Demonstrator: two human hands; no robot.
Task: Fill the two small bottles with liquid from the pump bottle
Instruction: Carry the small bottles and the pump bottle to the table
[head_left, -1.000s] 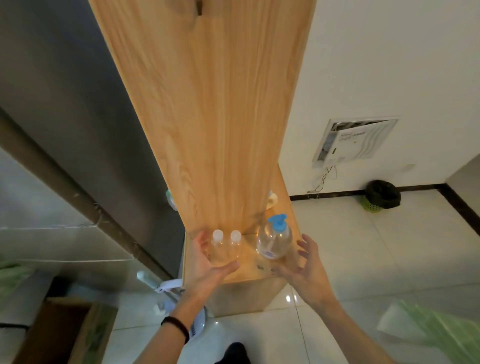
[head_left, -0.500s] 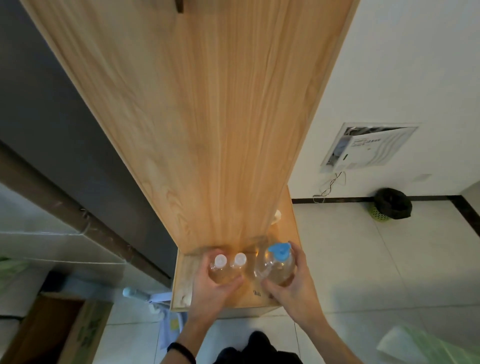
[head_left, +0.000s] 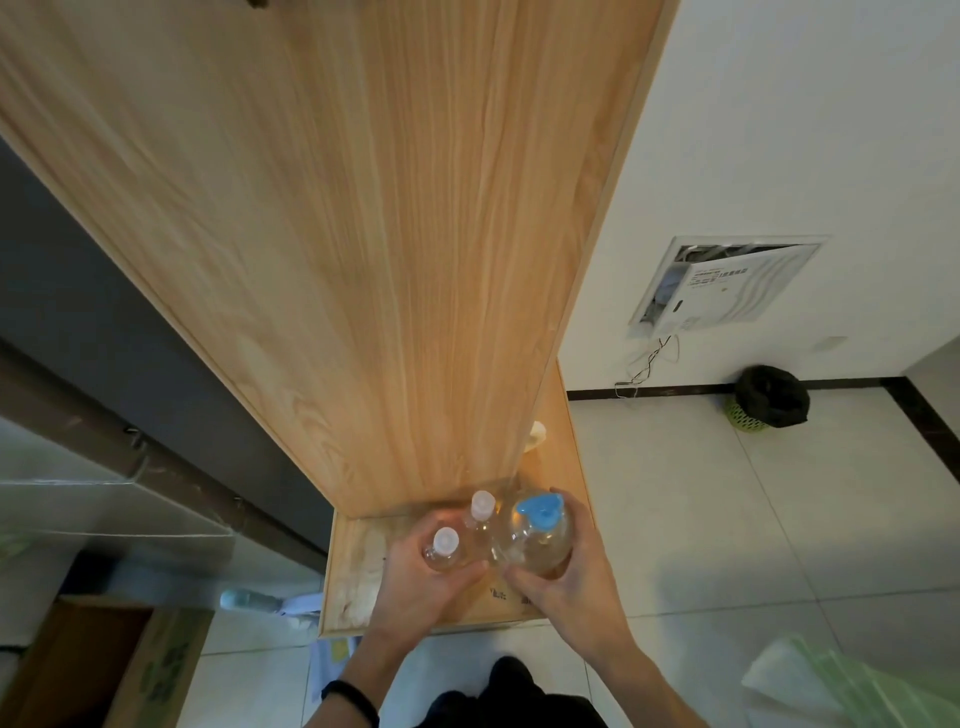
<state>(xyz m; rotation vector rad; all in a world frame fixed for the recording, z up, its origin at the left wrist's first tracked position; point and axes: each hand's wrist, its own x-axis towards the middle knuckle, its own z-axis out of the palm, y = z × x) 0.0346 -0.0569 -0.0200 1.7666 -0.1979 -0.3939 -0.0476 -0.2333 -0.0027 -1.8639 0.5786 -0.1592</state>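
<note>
Shelf (head_left: 358, 577): left hand (head_left: 423, 592) half-hides small bottle (head_left: 444, 551), right hand (head_left: 566, 587) pump bottle (head_left: 537, 530).

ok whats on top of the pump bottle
A blue pump head sits on top of the clear pump bottle. The right hand wraps the bottle's near side, so its lower body and base are hidden.

Clear pump bottle (head_left: 537, 538) shown with a blue pump head, nearer small bottle (head_left: 444, 552) and farther small bottle (head_left: 480, 512) clear with white caps, shelf (head_left: 358, 582) in pale streaked wood grain, bin (head_left: 772, 397) lined black over a green basket, wristband (head_left: 349, 695) black.
</note>
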